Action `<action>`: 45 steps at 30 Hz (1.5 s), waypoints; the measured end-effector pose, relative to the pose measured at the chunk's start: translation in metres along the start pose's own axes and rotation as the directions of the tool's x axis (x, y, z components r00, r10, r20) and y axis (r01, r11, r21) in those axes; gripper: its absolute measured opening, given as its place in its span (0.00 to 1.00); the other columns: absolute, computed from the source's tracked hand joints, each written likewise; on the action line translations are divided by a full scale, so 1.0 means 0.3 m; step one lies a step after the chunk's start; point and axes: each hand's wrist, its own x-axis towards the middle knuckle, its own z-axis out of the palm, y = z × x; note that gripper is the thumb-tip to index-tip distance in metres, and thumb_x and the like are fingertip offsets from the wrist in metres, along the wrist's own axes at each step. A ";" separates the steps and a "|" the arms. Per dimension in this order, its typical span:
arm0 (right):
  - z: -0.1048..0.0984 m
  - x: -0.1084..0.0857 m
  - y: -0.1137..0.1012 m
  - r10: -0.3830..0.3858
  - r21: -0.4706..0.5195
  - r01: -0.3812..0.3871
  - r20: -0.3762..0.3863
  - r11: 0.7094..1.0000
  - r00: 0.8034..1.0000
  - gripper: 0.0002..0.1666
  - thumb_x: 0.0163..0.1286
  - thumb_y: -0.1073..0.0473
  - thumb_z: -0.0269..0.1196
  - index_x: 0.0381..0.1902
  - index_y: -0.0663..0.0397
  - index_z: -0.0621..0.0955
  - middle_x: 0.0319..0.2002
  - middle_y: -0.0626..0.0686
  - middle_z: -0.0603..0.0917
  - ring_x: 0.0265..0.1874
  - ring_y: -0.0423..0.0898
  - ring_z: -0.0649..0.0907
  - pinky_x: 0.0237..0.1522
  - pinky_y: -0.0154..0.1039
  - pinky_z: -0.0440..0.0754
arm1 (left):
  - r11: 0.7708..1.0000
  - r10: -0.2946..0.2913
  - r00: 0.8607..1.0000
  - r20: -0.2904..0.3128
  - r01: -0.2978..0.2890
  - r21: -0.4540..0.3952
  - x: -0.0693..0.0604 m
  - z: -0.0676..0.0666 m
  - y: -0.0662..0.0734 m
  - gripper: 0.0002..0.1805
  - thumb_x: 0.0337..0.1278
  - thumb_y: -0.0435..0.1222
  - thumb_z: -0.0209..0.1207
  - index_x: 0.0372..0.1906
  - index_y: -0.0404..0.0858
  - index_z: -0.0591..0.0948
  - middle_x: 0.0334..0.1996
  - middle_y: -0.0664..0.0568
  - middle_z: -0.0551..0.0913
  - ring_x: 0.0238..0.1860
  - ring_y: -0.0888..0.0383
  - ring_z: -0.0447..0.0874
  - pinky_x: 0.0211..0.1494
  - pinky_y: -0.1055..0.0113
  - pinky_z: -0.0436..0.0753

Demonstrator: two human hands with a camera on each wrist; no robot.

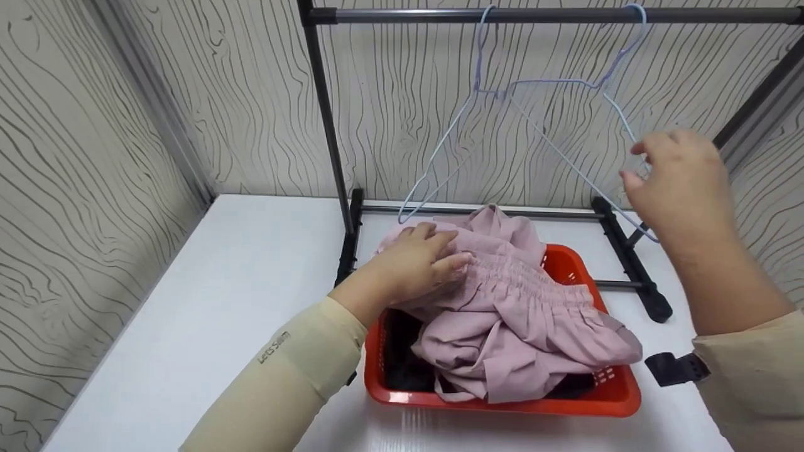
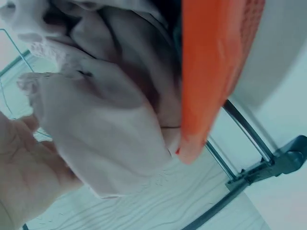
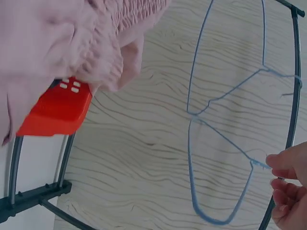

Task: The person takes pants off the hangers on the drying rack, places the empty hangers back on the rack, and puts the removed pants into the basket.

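A pink garment with a gathered elastic waistband lies heaped in a red plastic basket. At the waistband's left end, my left hand lies over the fabric and holds a bit of it by the thumb. In the left wrist view, cloth hides those fingertips. My right hand is raised beside the right-hand blue wire hanger, thumb and fingers bent and apart with nothing between them. Its fingertips overlap a hanger's neck in the right wrist view; contact cannot be told. Another blue wire hanger hangs to the left.
Both hangers hook over the top rail of a dark metal rack, whose feet stand on the white table behind the basket. Dark cloth lies under the garment. A wood-grain patterned wall closes the back.
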 end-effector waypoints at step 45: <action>0.491 0.005 -0.089 -0.355 0.084 0.394 0.628 0.915 0.693 0.24 0.69 0.55 0.45 0.59 0.57 0.72 0.59 0.62 0.71 0.57 0.62 0.71 0.55 0.56 0.67 | 0.973 -0.178 0.984 -0.015 0.178 0.148 0.130 0.025 -0.135 0.17 0.58 0.38 0.51 0.53 0.41 0.75 0.49 0.42 0.77 0.52 0.46 0.74 0.52 0.53 0.73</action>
